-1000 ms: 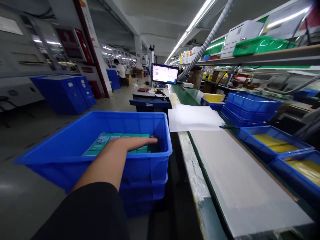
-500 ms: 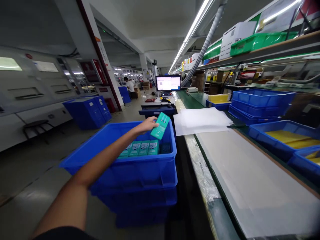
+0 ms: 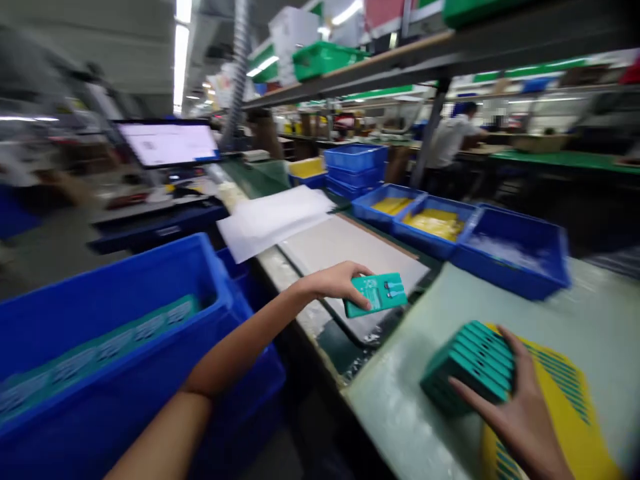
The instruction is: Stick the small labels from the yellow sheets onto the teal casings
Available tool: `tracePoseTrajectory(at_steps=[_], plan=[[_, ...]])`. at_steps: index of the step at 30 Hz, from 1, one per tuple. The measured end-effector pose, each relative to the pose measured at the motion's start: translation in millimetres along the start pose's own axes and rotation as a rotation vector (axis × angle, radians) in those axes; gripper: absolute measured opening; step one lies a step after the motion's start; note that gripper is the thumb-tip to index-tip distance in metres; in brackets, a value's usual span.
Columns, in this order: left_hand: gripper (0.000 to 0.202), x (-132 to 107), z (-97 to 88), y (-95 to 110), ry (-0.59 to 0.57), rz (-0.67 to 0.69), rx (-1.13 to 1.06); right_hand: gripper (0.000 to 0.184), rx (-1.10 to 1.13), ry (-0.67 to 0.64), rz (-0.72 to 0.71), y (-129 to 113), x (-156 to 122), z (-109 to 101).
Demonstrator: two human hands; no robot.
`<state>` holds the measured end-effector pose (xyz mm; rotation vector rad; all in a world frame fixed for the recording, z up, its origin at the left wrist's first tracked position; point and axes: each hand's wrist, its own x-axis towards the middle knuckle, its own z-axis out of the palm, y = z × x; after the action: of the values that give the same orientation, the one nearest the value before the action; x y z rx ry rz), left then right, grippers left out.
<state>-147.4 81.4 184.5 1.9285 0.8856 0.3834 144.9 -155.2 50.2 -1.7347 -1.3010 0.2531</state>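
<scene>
Glossy teal cardboard box (image 3: pixel 376 294), shiny blue plastic bin (image 3: pixel 125 347), matt white paper sheet (image 3: pixel 273 219)

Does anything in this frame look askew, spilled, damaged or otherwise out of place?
Nothing stands out as damaged or spilled. The left hand holds one teal box level above the bench; the right hand rests on a tilted stack of teal boxes on the yellow tray. Motion blur hides finer detail.

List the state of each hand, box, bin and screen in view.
left hand: shut on a teal box
teal box: held over the bench
right hand: resting on the teal stack
teal stack: on the yellow tray
big blue bin: part filled
monitor: lit
</scene>
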Motion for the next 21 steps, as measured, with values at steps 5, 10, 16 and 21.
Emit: tracePoseTrajectory(at_steps=[5, 10, 16, 21], plan=[[0.030, 112, 58.0, 41, -0.209, 0.223, 0.050, 0.123, 0.095, 0.025, 0.104, -10, 4, 7], [0.031, 137, 123.6, 39, -0.292, 0.267, -0.133, 0.127, 0.254, 0.003, 0.182, -9, 0, 11], [0.091, 110, 198.6, 5, -0.229, 0.171, -0.581, 0.127, 0.311, 0.093, 0.197, -12, 0, 21], [0.111, 81, 228.2, -2, -0.155, 0.131, -0.857, 0.144, 0.528, 0.029, 0.219, -22, 6, 28]])
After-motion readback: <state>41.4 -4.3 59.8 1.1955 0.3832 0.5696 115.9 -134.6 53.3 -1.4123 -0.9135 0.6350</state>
